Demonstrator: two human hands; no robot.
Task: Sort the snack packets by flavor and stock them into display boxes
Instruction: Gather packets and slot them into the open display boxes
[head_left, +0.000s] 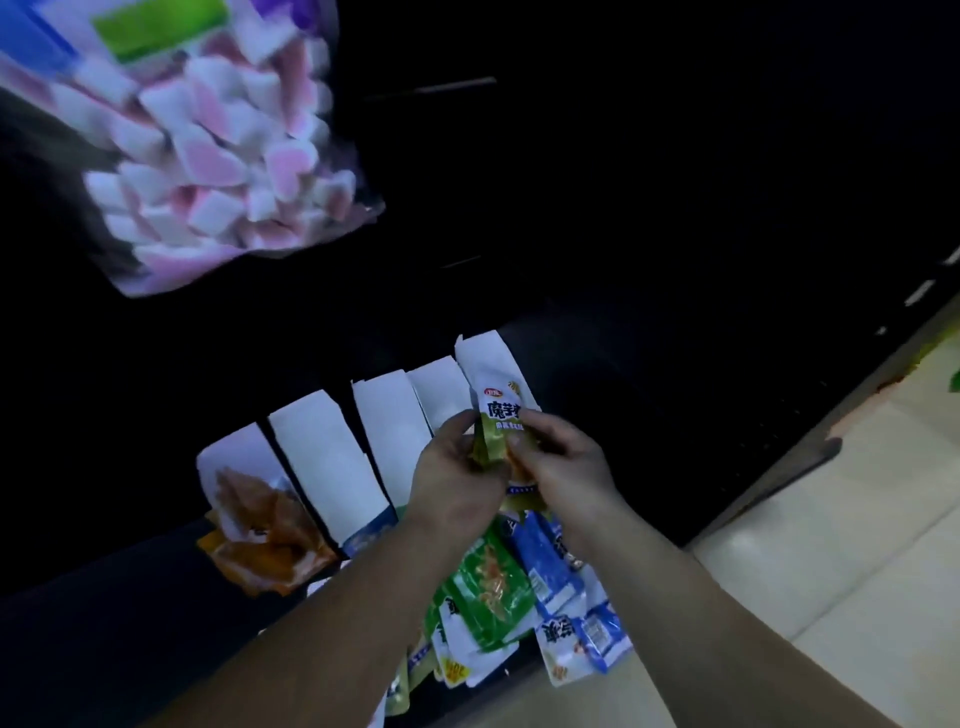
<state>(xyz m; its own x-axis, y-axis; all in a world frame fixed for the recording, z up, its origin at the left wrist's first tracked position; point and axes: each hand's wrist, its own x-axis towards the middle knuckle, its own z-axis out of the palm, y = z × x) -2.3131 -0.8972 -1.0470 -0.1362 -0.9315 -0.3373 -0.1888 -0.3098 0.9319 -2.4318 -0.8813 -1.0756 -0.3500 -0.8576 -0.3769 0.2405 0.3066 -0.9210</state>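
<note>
Both hands meet over the right end of the row of display boxes (332, 457). The left hand (457, 478) has its fingers curled round the lower half of an olive-green packet (501, 415). The right hand (561, 467) pinches the same packet from the other side, thumb on its face. More wrapper shows under the right palm, but whether that is a second packet I cannot tell.

The packet's long axis runs away from the person, its white top end lying over the raised flap of the rightmost box in the row. That box is likely the nearest slot, straight ahead of both hands, with the right hand slightly closer to it.

At the row's left end an orange-fronted box (260, 519) already holds orange packets. On the near side of the row lies a heap of loose packets (498, 587), green and blue, unsorted. Far beyond the row's left end hangs a blurred marshmallow bag (208, 156).
</note>
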